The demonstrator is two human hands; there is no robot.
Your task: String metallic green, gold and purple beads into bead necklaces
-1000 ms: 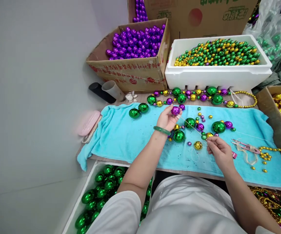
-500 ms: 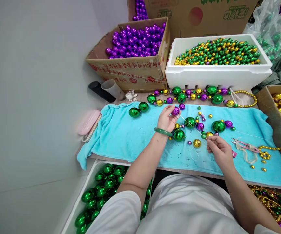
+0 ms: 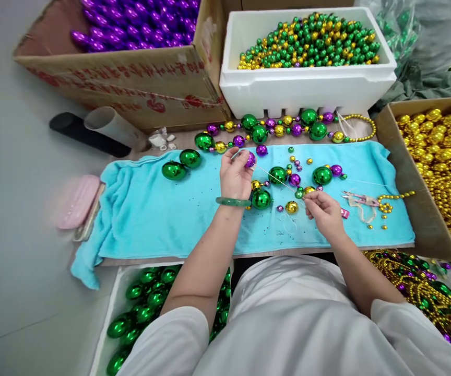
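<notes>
My left hand (image 3: 236,172) is closed around a shiny purple bead (image 3: 250,159), above a turquoise towel (image 3: 151,219). From that bead a thin string (image 3: 274,176) runs taut to my right hand (image 3: 324,210). The fingertips of my right hand are pinched on the string, close to a small green bead (image 3: 299,193). Between and below the hands lie large green beads (image 3: 277,175), a gold bead (image 3: 292,207) and smaller beads in purple and gold. Small scissors (image 3: 360,199) with pale cord and a short gold bead strand (image 3: 395,197) lie to the right of my right hand.
At the back stand a carton (image 3: 123,89) of purple beads and a white foam box (image 3: 307,86) of small green and gold beads. A finished-looking bead necklace (image 3: 259,134) lies before them. A carton (image 3: 425,209) of gold beads stands right; a white box (image 3: 106,313) of green beads sits below left.
The camera view has shifted, so the table appears further left and higher. Both hands keep their hold, with the string still stretched between them.
</notes>
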